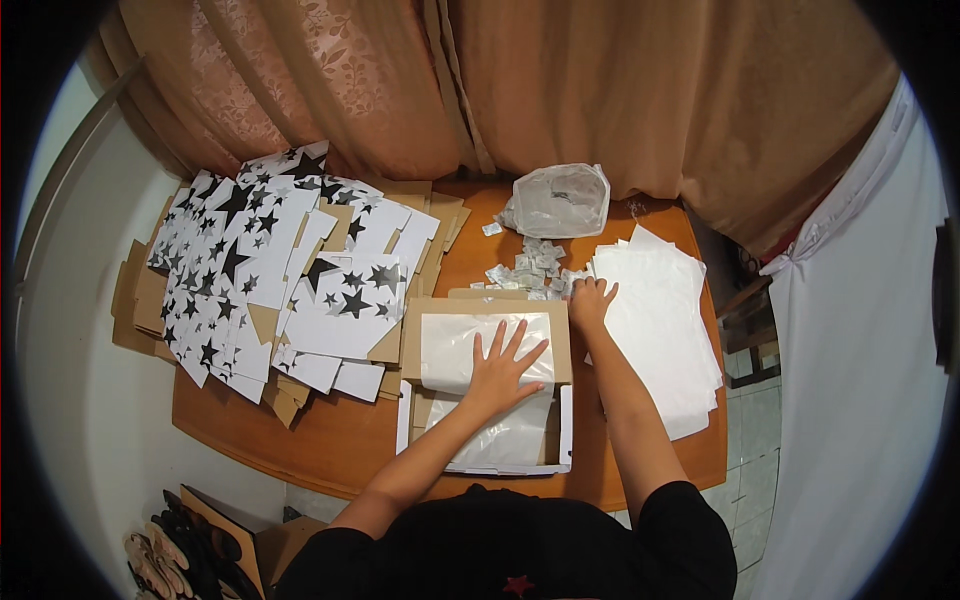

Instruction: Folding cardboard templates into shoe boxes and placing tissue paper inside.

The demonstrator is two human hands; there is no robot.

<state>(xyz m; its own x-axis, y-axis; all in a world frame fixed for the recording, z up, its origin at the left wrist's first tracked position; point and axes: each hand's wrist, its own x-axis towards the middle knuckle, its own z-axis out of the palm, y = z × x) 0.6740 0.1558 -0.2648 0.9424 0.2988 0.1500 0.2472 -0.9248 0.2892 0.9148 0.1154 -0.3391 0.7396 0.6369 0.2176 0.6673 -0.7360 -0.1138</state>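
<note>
An opened cardboard box (566,425) with white outer sides lies in front of me, its brown lid (411,340) folded back. A translucent white sheet (515,430) covers its inside and runs up over the lid. My left hand (500,373) rests flat on this sheet, fingers spread wide. My right hand (592,300) reaches past the box's far right corner, its fingers bent and apart at the edge of a pile of small clear-and-white sachets (535,262). Whether a sachet is between those fingers is hard to see.
To the left lie overlapping flattened cardboard boxes (235,285), white with black stars. A translucent plastic bag (570,205) stands behind the sachets. At the right is a stack of white sheets (655,330). Brown curtains (580,90) hang behind the wooden table (270,445); shoes (190,550) lie lower left.
</note>
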